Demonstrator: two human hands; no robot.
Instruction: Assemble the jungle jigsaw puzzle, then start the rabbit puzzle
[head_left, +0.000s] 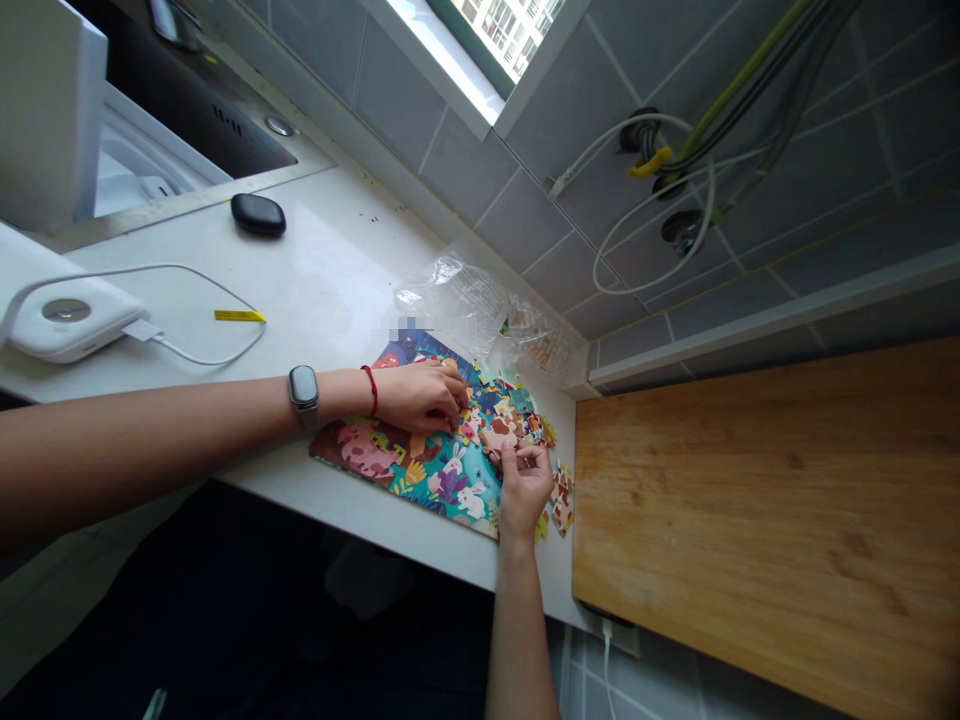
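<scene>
A colourful jigsaw puzzle [435, 480] with rabbits and other cartoon animals lies on the white counter [322, 270], partly assembled on its far and right side. My left hand [420, 397], with a dark watch and red string on the wrist, is curled down on the pieces, and its fingertips are partly hidden. My right hand [525, 485] pinches a tan jigsaw piece [499, 435] at the puzzle's right side. Loose pieces [562, 500] lie on the counter just beyond it.
A clear plastic bag [450, 295] lies behind the puzzle against the tiled wall. Along the counter are a black earbud case [258, 214], a white corded device [67, 315] and a yellow strip [240, 316]. A wooden cutting board [765, 520] lies to the right.
</scene>
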